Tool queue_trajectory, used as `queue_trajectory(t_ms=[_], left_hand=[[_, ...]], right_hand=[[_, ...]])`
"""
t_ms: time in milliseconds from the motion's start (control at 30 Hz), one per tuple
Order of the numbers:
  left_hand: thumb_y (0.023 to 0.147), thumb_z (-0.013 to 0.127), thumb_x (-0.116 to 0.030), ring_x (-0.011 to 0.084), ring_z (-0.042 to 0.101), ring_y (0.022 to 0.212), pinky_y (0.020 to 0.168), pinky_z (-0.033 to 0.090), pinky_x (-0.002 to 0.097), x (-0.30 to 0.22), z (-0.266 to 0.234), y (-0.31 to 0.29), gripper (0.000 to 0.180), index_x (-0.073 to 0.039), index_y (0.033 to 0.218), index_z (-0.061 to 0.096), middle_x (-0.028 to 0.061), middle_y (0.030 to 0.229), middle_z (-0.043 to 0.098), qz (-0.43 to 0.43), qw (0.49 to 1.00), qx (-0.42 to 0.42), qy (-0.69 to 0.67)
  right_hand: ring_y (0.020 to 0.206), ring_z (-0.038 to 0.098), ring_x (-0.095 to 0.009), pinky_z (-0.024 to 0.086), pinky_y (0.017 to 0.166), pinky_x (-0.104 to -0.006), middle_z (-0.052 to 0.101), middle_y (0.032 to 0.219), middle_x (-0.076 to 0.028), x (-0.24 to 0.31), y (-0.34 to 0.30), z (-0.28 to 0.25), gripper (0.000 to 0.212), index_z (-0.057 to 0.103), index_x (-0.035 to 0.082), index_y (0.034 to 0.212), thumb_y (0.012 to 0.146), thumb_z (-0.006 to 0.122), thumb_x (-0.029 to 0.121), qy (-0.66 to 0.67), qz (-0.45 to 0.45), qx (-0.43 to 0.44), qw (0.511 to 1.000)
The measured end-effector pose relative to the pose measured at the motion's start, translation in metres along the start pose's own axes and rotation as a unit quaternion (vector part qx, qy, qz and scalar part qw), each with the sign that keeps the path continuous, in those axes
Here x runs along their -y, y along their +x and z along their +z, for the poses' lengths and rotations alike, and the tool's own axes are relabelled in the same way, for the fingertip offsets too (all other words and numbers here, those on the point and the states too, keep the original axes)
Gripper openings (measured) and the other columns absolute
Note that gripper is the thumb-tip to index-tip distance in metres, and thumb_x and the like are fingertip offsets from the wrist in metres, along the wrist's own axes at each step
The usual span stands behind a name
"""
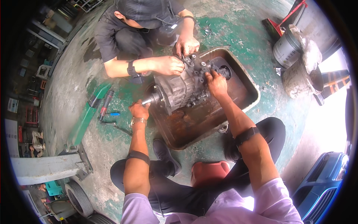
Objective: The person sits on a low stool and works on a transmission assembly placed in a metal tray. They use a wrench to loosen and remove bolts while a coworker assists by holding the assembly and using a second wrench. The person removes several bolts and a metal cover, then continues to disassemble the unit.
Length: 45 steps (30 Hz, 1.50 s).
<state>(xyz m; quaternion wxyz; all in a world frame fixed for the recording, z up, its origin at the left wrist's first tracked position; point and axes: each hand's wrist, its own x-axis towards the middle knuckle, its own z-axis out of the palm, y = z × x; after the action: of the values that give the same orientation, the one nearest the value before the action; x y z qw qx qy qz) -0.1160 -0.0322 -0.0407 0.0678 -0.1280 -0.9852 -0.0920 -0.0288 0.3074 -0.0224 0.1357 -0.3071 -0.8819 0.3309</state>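
Observation:
A grey metal gearbox (178,89) lies on its side over a rusty, oil-stained drip tray (201,123). My left hand (139,111) is closed round the bright shaft (151,100) that sticks out of the gearbox's left end. At the other end, my right hand (217,85) grips the housing near the dark output flange (225,71), its thumb and fingers bent over the fittings on top. Across the tray crouches a co-worker (141,41), whose two hands are at the upper side of the gearbox; one seems to hold a thin tool there, partly hidden.
Left of the tray lie a red-and-black power tool (106,104), a ratchet (108,123) and a blue piece (115,114), beside a green lift arm (87,115). Buckets (298,80) stand at the right. A red stool (210,173) is between my legs; a blue car (322,186) is lower right.

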Motion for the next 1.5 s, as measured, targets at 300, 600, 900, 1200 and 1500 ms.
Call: queue_trajectory(t_ms=[300, 600, 900, 1200, 1500], left_hand=[[0.075, 0.071, -0.035, 0.0373, 0.057, 0.079, 0.074, 0.041, 0.0465, 0.0, -0.001, 0.002, 0.035, -0.004, 0.081, 0.057, 0.018, 0.08, 0.061, 0.001, 1.0, 0.013, 0.002], [0.075, 0.071, -0.035, 0.0386, 0.057, 0.082, 0.075, 0.042, 0.0463, -0.004, -0.008, 0.0, 0.036, -0.003, 0.085, 0.058, 0.0191, 0.083, 0.062, -0.003, 0.999, 0.037, 0.006], [0.077, 0.069, -0.037, 0.0379, 0.059, 0.08, 0.077, 0.041, 0.0464, -0.004, -0.009, 0.001, 0.036, -0.004, 0.088, 0.058, 0.019, 0.081, 0.063, -0.014, 0.998, 0.064, 0.011], [0.077, 0.069, -0.036, 0.0368, 0.059, 0.077, 0.073, 0.041, 0.0453, 0.0, -0.005, 0.002, 0.035, -0.005, 0.087, 0.058, 0.0172, 0.077, 0.063, 0.027, 0.999, 0.016, 0.017], [0.071, 0.075, -0.031, 0.0323, 0.056, 0.089, 0.082, 0.039, 0.0406, -0.002, -0.002, 0.006, 0.033, -0.006, 0.089, 0.064, 0.0164, 0.089, 0.065, -0.06, 0.996, 0.067, 0.016]], right_hand=[[0.103, 0.051, -0.043, 0.038, 0.093, -0.0468, 0.058, 0.112, -0.024, 0.0, 0.001, 0.0, 0.048, 0.056, 0.009, 0.121, 0.088, 0.047, 0.043, -0.006, 0.009, 0.008, 1.0], [0.107, 0.05, -0.043, 0.038, 0.095, -0.0465, 0.057, 0.115, -0.023, -0.001, 0.0, 0.0, 0.05, 0.055, 0.009, 0.123, 0.089, 0.046, 0.044, -0.01, 0.021, 0.02, 1.0], [0.11, 0.049, -0.043, 0.036, 0.096, -0.0456, 0.055, 0.117, -0.026, 0.001, -0.003, -0.004, 0.051, 0.054, 0.008, 0.124, 0.089, 0.044, 0.044, -0.012, 0.026, 0.024, 0.999], [0.106, 0.052, -0.042, 0.039, 0.094, -0.0458, 0.056, 0.112, -0.028, 0.003, -0.001, -0.004, 0.049, 0.055, 0.006, 0.12, 0.089, 0.044, 0.043, -0.02, 0.011, 0.015, 1.0], [0.105, 0.053, -0.042, 0.039, 0.093, -0.0463, 0.057, 0.11, -0.027, 0.002, 0.001, -0.003, 0.047, 0.055, 0.008, 0.12, 0.089, 0.044, 0.042, -0.022, 0.008, 0.015, 1.0]])
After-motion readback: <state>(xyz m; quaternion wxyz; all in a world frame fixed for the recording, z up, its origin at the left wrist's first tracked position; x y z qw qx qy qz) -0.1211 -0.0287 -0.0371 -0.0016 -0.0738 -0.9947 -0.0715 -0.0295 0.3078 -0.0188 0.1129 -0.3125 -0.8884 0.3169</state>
